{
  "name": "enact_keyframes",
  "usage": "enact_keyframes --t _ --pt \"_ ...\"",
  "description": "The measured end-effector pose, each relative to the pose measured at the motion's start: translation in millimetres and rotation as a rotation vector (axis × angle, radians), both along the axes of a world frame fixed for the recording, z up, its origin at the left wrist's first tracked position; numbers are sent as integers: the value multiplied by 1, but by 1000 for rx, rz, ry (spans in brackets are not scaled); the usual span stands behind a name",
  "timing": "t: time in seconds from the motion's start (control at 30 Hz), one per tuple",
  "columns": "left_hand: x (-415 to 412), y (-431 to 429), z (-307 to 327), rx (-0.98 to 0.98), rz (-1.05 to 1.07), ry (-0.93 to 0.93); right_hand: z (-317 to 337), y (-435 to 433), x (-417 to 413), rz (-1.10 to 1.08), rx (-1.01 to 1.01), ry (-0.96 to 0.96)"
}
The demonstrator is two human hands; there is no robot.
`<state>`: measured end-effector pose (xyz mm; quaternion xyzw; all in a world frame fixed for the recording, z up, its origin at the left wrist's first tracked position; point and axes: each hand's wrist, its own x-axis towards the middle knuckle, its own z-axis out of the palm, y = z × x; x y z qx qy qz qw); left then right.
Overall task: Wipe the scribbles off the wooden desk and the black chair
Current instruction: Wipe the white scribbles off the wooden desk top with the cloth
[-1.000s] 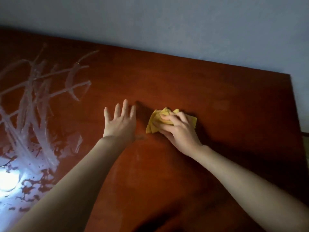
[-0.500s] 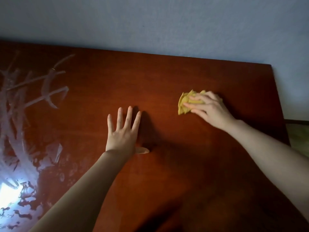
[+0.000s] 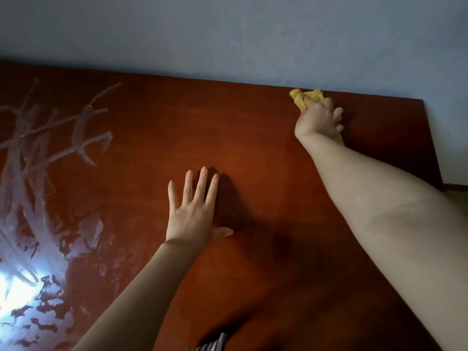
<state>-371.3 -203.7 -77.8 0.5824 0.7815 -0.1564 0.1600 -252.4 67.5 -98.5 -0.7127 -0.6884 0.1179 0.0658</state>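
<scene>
The reddish-brown wooden desk (image 3: pixel 253 138) fills the view. My right hand (image 3: pixel 319 117) is stretched to the far right corner by the wall and grips a crumpled yellow cloth (image 3: pixel 305 97) against the desk top; part of the cloth is hidden under the hand. My left hand (image 3: pixel 193 211) lies flat on the middle of the desk with fingers spread and straight. White streaky scribbles (image 3: pixel 50 148) cover the left part of the desk. The black chair is not in view.
A pale blue-grey wall (image 3: pixel 253 36) runs along the desk's far edge. The desk's right edge (image 3: pixel 434 153) drops off near the floor strip. A bright glare (image 3: pixel 15 287) sits on the near left of the desk. Striped fabric (image 3: pixel 212 344) shows at the bottom.
My right hand has swept the yellow cloth from the middle of the desk out to the far right corner. My left hand has stayed flat in the middle.
</scene>
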Motion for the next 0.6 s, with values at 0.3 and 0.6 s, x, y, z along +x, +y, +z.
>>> enact_keyframes --t 0.3,0.6 --pt "-1 -55 10 -30 111 -52 -2 -114 12 422 31 -64" --pt "7 -170 12 -29 257 -89 -5 -243 32 601 27 -40"
